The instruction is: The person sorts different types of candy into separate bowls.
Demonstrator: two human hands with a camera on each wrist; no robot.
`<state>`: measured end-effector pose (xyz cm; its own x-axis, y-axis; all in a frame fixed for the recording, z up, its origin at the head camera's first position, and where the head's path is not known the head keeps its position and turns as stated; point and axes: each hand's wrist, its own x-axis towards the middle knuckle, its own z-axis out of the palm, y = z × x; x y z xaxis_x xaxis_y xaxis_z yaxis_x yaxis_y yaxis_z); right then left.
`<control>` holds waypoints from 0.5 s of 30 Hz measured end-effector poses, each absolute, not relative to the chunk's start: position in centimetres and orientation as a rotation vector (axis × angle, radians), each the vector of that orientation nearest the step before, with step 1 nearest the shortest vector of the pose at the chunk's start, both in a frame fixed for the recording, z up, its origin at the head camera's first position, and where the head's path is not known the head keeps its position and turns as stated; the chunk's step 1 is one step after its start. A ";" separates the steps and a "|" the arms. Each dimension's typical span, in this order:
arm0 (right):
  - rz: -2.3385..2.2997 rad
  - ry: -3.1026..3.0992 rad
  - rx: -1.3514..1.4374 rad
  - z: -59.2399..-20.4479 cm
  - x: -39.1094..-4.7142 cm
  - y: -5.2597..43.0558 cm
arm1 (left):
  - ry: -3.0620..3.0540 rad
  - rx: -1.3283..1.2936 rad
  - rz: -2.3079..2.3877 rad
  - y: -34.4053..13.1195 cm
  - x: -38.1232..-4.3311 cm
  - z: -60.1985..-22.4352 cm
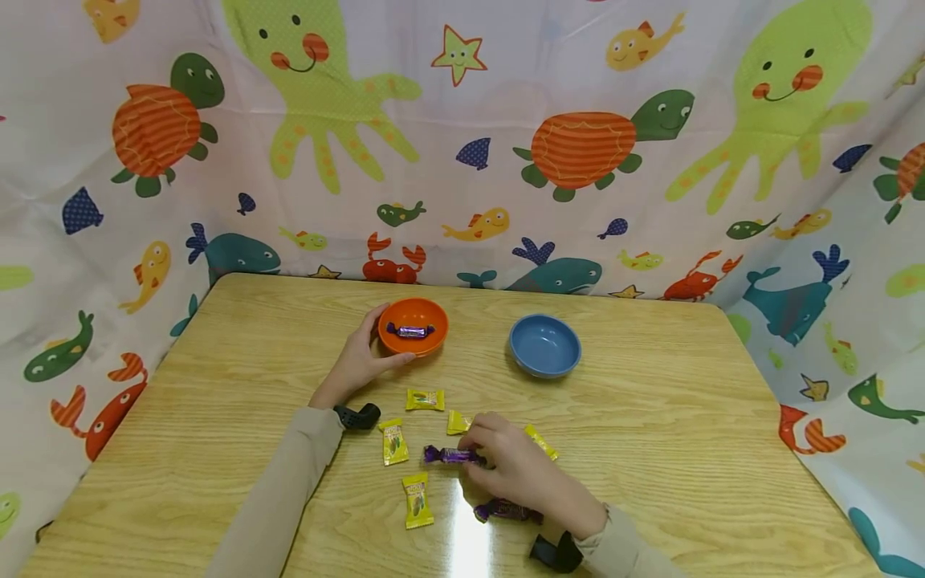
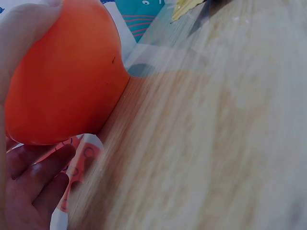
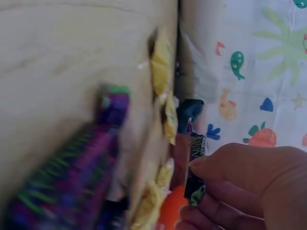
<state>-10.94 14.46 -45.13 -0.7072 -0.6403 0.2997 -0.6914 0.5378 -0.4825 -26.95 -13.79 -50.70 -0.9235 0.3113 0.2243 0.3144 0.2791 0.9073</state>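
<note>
My left hand (image 1: pixel 357 359) holds the orange bowl (image 1: pixel 430 345) by its left side, thumb at the near rim and fingers round the far side. Inside that bowl lies one purple wrapped candy (image 1: pixel 410 331). In the left wrist view the bowl's outer wall (image 2: pixel 72 81) sits between thumb and fingers. My right hand (image 1: pixel 520 470) pinches a second purple wrapped candy (image 1: pixel 452 456) by its right end, low over the table. The right wrist view shows this candy (image 3: pixel 195 153) between thumb and fingers. Another purple candy (image 1: pixel 506 510) lies just below the right hand, partly covered by it.
Several yellow wrapped candies lie about the hands: one yellow candy (image 1: pixel 417 499) nearest, another yellow candy (image 1: pixel 425 399) below the bowl, one (image 1: pixel 542 442) beyond the right hand. A blue bowl (image 1: pixel 545 345) stands right of the orange one. A patterned curtain (image 1: pixel 462 233) borders the wooden table (image 1: pixel 672 417).
</note>
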 end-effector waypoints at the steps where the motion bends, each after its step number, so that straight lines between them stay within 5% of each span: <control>1: 0.908 -2.674 1.164 -44.9 -11.0 14.5 | -2.510 -0.618 -1.778 -13.8 -27.0 -50.7; 15: 0.934 -2.576 1.171 -41.1 -13.5 14.4 | -2.524 -0.613 -1.784 -13.8 -27.1 -50.9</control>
